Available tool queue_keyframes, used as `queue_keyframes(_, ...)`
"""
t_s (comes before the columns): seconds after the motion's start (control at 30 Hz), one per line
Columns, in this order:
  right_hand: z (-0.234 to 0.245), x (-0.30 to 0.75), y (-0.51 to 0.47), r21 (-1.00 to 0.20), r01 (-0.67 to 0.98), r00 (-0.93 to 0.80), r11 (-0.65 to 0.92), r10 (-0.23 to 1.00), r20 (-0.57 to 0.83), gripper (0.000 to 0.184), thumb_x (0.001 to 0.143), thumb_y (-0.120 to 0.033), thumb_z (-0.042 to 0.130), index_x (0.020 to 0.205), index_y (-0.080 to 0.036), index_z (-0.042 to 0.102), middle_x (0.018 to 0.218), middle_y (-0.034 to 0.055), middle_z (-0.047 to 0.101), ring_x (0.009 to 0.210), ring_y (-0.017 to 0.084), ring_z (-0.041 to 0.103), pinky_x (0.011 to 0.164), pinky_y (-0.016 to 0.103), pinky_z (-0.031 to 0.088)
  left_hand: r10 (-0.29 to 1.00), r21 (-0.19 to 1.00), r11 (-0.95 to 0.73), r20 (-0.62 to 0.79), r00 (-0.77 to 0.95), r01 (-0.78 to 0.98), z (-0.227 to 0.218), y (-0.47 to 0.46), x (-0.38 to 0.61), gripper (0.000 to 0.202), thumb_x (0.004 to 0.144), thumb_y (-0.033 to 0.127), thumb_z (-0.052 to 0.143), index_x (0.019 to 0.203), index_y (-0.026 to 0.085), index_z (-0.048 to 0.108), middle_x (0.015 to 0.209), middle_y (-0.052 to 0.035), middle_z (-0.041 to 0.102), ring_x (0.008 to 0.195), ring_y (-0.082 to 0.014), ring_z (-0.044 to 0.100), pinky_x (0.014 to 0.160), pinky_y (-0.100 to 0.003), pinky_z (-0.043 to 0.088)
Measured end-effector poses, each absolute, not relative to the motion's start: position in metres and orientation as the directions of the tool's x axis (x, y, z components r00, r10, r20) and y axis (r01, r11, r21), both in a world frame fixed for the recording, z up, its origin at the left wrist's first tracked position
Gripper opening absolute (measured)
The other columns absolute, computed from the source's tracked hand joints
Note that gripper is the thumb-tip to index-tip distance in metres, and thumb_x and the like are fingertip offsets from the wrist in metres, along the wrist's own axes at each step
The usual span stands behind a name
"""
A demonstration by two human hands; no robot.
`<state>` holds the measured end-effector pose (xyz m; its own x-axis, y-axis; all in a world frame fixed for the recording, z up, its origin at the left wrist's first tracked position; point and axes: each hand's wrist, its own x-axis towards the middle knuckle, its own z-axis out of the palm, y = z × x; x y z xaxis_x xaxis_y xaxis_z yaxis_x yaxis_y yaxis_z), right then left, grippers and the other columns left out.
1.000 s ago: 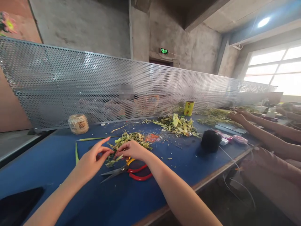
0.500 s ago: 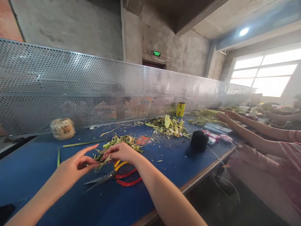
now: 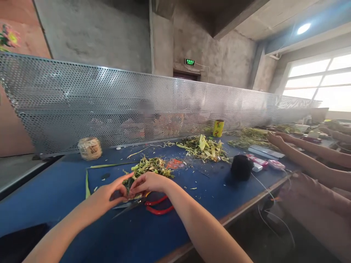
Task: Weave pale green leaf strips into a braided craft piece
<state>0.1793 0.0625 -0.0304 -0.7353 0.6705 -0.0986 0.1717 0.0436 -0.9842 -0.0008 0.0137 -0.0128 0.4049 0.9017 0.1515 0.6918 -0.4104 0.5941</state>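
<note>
Hands at plant pile, scissors alongside

Plant pile (image 3: 150,166), green and yellowish clippings, lies just left of the frame's centre on the blue tabletop (image 3: 153,233). Both of the person's hands are at its near edge. The left hand (image 3: 107,197) is curved, thumb and fingers narrowly parted, tips beside leafy scraps. The right hand (image 3: 149,183) has its fingertips drawn together, close to the left ones. Whether either grips a scrap cannot be told.

Scissors (image 3: 158,209) with red handles lie just below the hands, partly hidden by them, blades pointing lower left. A green leaf strip (image 3: 87,184) rests left of the pile. An orange-red patch (image 3: 175,164) marks the surface to its right.

Centre right, a second heap of leaves (image 3: 204,148) is observed near a yellow cylinder (image 3: 218,128) and a black round object (image 3: 241,167). A straw-coloured jar-shaped object (image 3: 90,148) stands at left, before the perforated screen (image 3: 123,91). A co-worker's hand (image 3: 275,139) appears at right, by further plant matter.
</note>
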Motion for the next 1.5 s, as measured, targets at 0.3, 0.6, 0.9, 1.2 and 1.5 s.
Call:
queue_keyframes(0.3,-0.031,0.174,0.061,-0.96,0.234,-0.714,0.152,0.697,-0.064,0.008,0.061,-0.017,0.065,0.068,-0.015,0.06,0.058,-0.005,0.055,0.051,0.005,0.047,0.05,0.016,0.038,0.874,0.512,-0.481,0.212,0.438,0.712,-0.015,0.017,-0.007,0.064,0.074,0.036,0.044,0.133,0.023,0.024,0.078,-0.0017,0.063,0.069,-0.0171,0.058,0.07,-0.024,0.041)
queue_keyframes(0.6,-0.02,0.172,0.054,-0.988,0.148,-0.639,0.045,0.767,-0.06,0.007,0.066,-0.012,0.061,0.071,-0.016,0.062,0.059,-0.0049,0.056,0.05,0.004,0.046,0.047,0.014,0.035,0.867,0.472,-0.484,0.371,0.332,0.737,-0.024,0.019,-0.006,0.069,0.075,0.042,0.039,0.135,0.024,0.011,0.07,0.002,0.062,0.059,-0.0172,0.052,0.064,-0.026,0.04)
queue_keyframes(0.9,-0.026,0.172,0.06,-0.986,0.148,-0.578,0.077,0.816,-0.023,0.013,0.063,-0.014,0.064,0.075,-0.017,0.065,0.058,-0.0046,0.055,0.046,0.004,0.041,0.043,0.015,0.031,0.905,0.431,-0.403,0.319,0.282,0.807,-0.013,0.017,-0.004,0.07,0.076,0.041,0.037,0.136,0.019,0.008,0.08,0.0005,0.064,0.073,-0.0166,0.059,0.071,-0.025,0.04)
queue_keyframes(1.2,-0.023,0.175,0.056,-0.97,0.195,-0.576,0.146,0.817,0.007,0.019,0.057,-0.024,0.07,0.075,-0.02,0.07,0.055,-0.0057,0.053,0.049,0.005,0.04,0.048,0.016,0.033,0.874,0.4,-0.438,0.398,0.277,0.805,-0.015,0.018,-0.002,0.067,0.074,0.053,0.04,0.132,0.025,0.022,0.087,0.0019,0.066,0.081,-0.0179,0.06,0.075,-0.026,0.042)
queue_keyframes(1.5,-0.022,0.169,0.056,-0.957,0.239,-0.513,0.164,0.858,0.019,0.012,0.063,-0.017,0.063,0.073,-0.018,0.07,0.056,-0.005,0.054,0.049,0.005,0.041,0.047,0.016,0.033,0.89,0.623,-0.413,0.432,0.148,0.664,-0.02,0.017,0.006,0.075,0.069,0.051,0.05,0.131,0.025,0.019,0.09,-0.001,0.064,0.079,-0.0185,0.061,0.073,-0.03,0.046)
